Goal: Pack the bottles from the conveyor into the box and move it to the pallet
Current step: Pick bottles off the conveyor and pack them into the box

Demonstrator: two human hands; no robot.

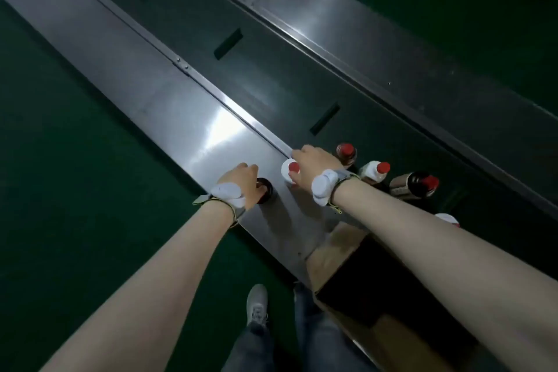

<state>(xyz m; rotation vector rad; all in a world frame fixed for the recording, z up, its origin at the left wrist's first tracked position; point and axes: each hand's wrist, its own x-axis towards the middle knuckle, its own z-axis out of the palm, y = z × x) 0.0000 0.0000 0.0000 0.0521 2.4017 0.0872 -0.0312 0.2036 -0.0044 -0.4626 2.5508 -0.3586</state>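
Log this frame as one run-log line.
left hand: on dark bottle | right hand: on red-capped white bottle | open cardboard box: below

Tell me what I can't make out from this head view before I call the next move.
- Box interior: too dark, and the right forearm crosses it; bottle count unknown.
- Dark bottle under the left hand: cap hidden by the hand.
- White bottle behind the right forearm: only a sliver shows.
- Bottle labels: too small and blurred.
- Pallet: not in view.
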